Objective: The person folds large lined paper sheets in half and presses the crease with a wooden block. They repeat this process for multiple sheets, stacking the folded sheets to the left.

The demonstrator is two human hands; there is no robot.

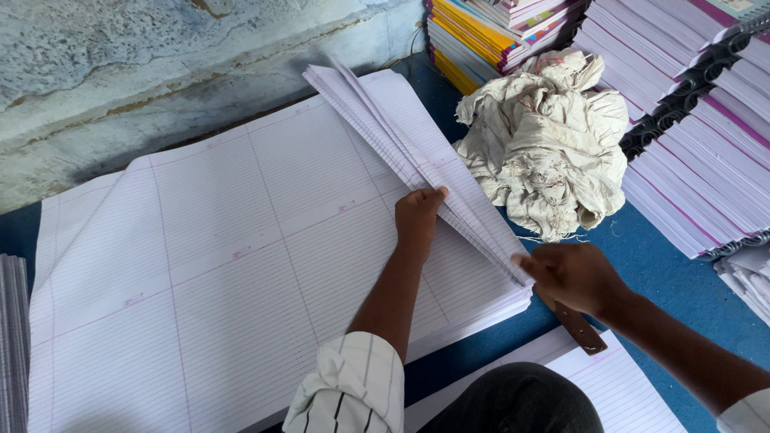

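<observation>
Pressing flat on the folded sheets (417, 152), the left hand (417, 216) holds nothing; the right hand (573, 277) has its grip closed around a brown wooden tool (579, 327) at their near end.

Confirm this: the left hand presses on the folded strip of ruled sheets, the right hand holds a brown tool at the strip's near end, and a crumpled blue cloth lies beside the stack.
Wrong on one point: the cloth is off-white, not blue; the blue is the surface under it. The head view shows this. The rest stands: the left hand presses on the folded strip of ruled sheets, and the right hand holds a brown tool at its near end.
</observation>
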